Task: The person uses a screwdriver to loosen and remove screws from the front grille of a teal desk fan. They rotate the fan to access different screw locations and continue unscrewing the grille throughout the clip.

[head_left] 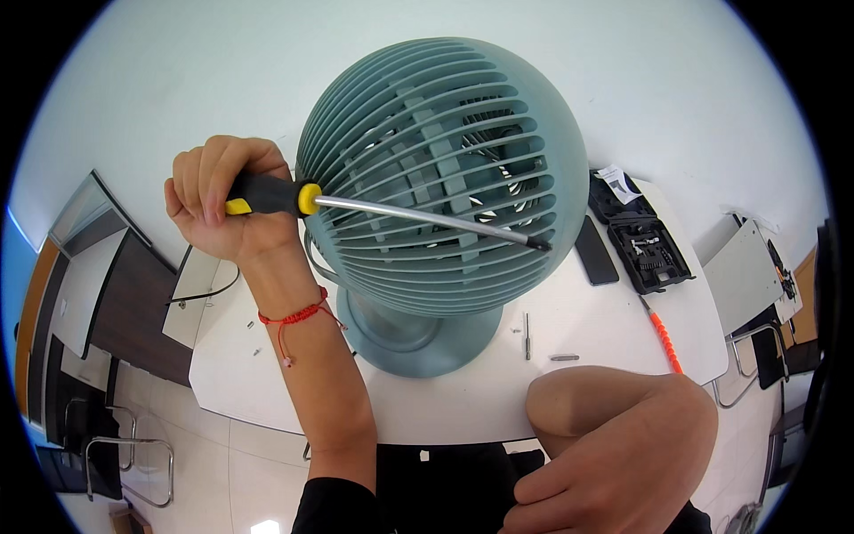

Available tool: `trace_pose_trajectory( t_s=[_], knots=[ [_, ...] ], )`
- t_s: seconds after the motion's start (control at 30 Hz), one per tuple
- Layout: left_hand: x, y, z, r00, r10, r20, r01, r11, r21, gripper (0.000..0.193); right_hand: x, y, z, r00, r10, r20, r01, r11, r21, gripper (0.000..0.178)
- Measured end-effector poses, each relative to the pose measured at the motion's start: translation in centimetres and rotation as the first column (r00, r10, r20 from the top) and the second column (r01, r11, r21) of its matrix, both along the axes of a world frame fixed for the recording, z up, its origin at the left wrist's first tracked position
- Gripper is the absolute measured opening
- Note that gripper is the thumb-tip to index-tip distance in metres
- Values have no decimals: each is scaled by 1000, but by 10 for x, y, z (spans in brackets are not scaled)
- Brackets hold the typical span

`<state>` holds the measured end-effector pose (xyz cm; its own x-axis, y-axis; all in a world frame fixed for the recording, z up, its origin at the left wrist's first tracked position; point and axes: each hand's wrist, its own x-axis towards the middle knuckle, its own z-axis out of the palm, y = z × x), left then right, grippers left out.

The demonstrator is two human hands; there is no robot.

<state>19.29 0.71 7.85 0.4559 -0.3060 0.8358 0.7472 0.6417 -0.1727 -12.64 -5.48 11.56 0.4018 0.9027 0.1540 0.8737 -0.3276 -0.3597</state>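
My left hand point(218, 182) is raised at the left, closed around the black and yellow handle of a screwdriver point(418, 214). Its long silver shaft points right and crosses in front of the fan's grille, ending in a dark tip. A round grey-green fan point(463, 133) with slatted ribs stands on the table on its round base point(418, 343). At the lower right, close to the camera, my right hand point(614, 454) has its fingers curled; whatever they may hold is hidden. A red braided bracelet point(307, 311) circles my left wrist.
On the white table point(267, 383) lie two screwdriver bits point(527, 336), small screws, a dark phone point(596, 254), an open black tool case point(648, 254) and an orange flexible shaft point(664, 340). A white wall rises behind. Metal-framed chairs point(133, 445) stand left and right.
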Motion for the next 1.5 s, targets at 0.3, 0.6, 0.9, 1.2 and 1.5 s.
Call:
trace_pose_trajectory(
  t_s=[0.3, 0.6, 0.9, 1.2, 1.5],
  knots=[
    [-3, -1, 4, 995, 13, 102, -9, 999, -37, 37, -1, -2, -1, 1000, -3, -4, 3, 1000, 0, 18],
    [5, 7, 4, 962, 119, 247, -108, 992, -60, 39, 0, 4, -3, 998, -45, 39, 41, 996, 82, 17],
    [2, 16, 10, 923, 119, 366, -90, 991, -95, 43, -3, -4, -1, 997, 22, -72, -28, 996, -80, 17],
    [1, 18, 7, 793, 184, 581, -102, 980, -170, 45, -3, -5, 0, 997, 20, -71, -24, 998, -63, 17],
    [-8, 23, 10, 855, 206, 476, -150, 977, -152, 44, -5, -1, -2, 998, -41, -53, 42, 999, 26, 15]
  ],
)
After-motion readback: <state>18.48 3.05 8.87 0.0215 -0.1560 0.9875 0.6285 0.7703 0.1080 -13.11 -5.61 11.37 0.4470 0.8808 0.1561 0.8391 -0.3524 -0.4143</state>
